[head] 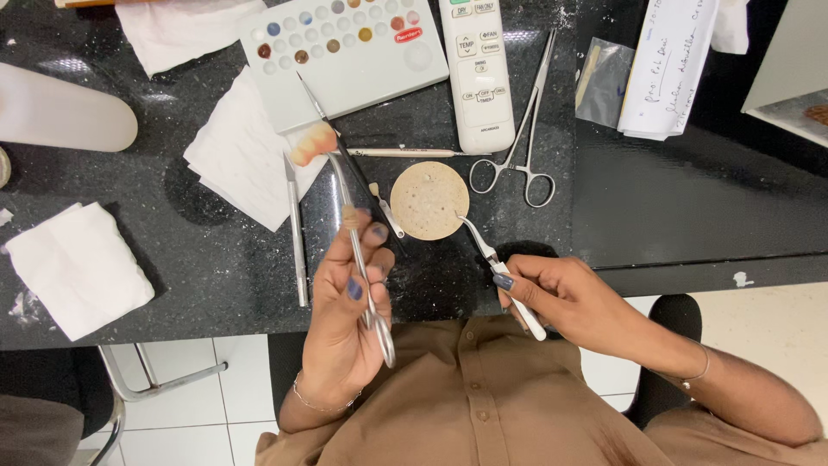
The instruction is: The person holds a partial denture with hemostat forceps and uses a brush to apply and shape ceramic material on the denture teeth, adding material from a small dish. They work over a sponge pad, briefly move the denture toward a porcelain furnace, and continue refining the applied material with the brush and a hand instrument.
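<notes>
While the left hand (345, 302) closed its thumb and fingers around the handles of a pair of steel forceps (358, 259), the tips of that tool clamped a small pink and white dental piece (312, 143) and held it lifted over the black countertop (216, 259), apparently so that it could be worked on without being touched. The right hand (561, 298) pinched a slim white-handled instrument (496, 267) like a pen, its curved metal tip resting at the edge of a round tan disc (429, 200) that lay flat on the counter just in front of both hands, within easy dipping reach. A thin brush (345, 155) crossed beneath the forceps, and a second slim metal tool (297, 233) lay parallel to the left. Behind them sat a white palette with small wells of colour (345, 52), a white remote control (477, 73) and a pair of scissor-handled clamps (522, 129), set back but within arm's reach. Folded white tissues (241, 160) lay under and beside the held piece, perhaps to catch drips, with another tissue (78, 267) farther left.
</notes>
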`<state>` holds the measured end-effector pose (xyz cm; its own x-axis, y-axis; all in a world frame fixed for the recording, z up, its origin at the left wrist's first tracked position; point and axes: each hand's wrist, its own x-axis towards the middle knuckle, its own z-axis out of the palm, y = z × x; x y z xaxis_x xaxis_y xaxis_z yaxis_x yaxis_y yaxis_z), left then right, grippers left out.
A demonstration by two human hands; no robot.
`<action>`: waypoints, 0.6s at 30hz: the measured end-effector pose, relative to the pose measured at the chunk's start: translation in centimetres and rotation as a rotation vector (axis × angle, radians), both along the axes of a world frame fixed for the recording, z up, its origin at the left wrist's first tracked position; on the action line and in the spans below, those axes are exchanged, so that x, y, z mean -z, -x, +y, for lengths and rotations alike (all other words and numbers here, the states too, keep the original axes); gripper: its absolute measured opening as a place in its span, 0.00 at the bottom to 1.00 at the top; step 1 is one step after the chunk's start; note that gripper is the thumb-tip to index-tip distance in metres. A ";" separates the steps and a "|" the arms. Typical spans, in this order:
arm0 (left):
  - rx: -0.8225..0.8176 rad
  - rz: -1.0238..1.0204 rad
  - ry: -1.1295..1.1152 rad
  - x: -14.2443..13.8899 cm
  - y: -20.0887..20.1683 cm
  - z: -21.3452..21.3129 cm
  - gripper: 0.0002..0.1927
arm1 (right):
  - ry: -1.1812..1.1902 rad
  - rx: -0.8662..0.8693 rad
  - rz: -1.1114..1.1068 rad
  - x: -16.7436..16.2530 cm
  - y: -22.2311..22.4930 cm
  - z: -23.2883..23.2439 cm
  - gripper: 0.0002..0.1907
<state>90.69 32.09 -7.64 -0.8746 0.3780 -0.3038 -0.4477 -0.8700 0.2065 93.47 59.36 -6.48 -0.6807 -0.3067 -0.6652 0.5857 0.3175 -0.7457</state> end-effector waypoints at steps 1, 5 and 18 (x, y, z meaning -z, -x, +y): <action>0.029 0.000 0.008 0.0 -0.1 0.0 0.29 | -0.013 -0.004 -0.007 0.0 0.0 0.0 0.16; 0.009 0.225 0.319 0.5 -0.8 0.5 0.21 | 0.004 0.004 -0.016 0.1 -0.1 0.0 0.16; -0.161 0.613 0.884 2.9 -0.9 2.5 0.07 | 0.013 -0.003 -0.012 0.1 -0.2 -0.1 0.16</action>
<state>91.57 34.64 -10.57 -0.9899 0.1075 0.0927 0.0506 -0.3431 0.9379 93.68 59.27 -6.55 -0.6719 -0.3170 -0.6694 0.5938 0.3097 -0.7426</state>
